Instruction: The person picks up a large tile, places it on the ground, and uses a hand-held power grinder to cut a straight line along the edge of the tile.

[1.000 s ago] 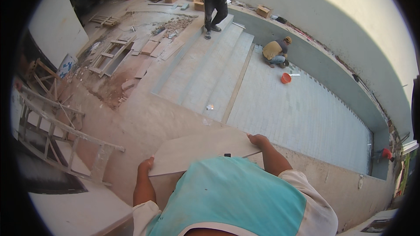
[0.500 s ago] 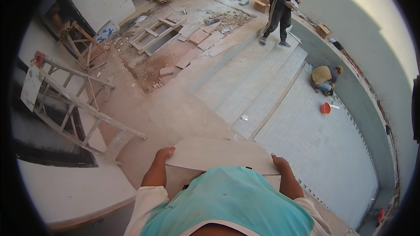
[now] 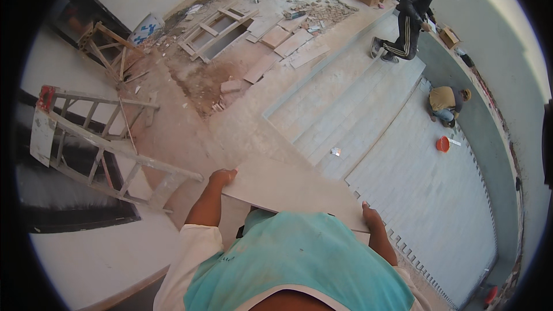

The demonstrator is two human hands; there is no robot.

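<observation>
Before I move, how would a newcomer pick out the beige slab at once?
Start from the broad pale steps, then come down to the turquoise shirt at the lower edge. Just above it in view is a flat beige slab, the left hand at one end and the right hand at the other. Those hands set it apart from the loose slabs lying on the ground.

Co-worker in blk [image 3: 410, 14] turned side-on, knees bent, nearer cardbd box [image 3: 449, 38], view swung L
</observation>
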